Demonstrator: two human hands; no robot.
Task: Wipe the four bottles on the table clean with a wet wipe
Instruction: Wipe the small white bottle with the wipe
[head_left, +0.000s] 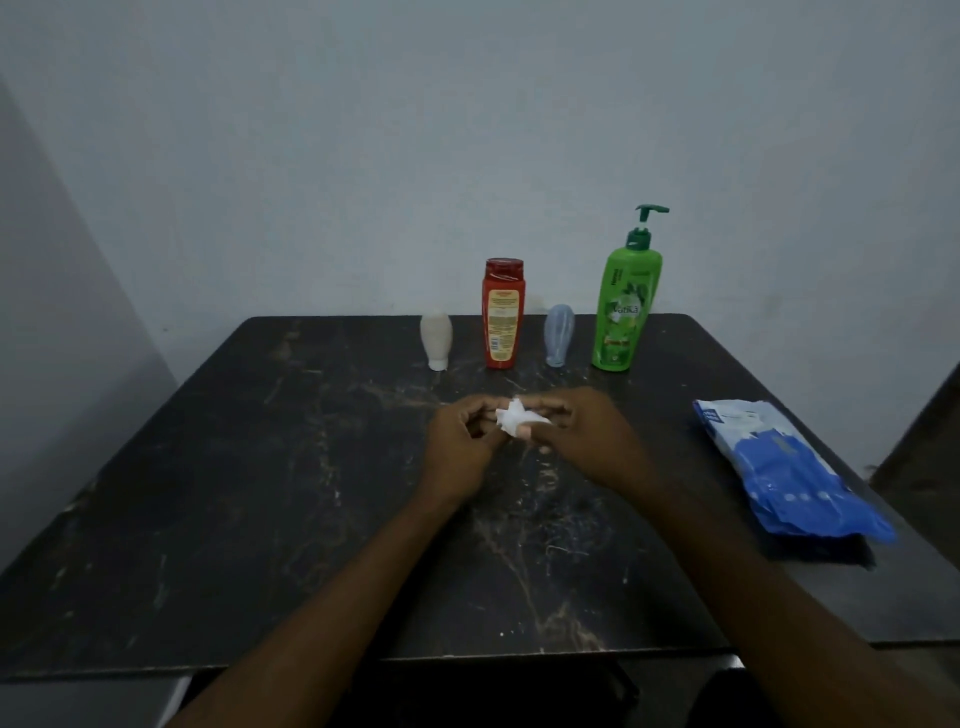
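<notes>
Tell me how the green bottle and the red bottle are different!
The green bottle is taller than the red bottle. The green bottle has a pump on top; the red bottle has a flat cap. The green bottle ends the row on the right; the red bottle stands second from the left. Both stand upright at the far edge of the table.

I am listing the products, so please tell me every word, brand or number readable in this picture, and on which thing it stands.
"Vatika": front of the green pump bottle.
Other print on the green pump bottle: too small to read.
Red bottle, yellow label: too blurred to read.
Blue wipes pack: print too blurred to read.
White bottle and pale blue bottle: no text visible.
</notes>
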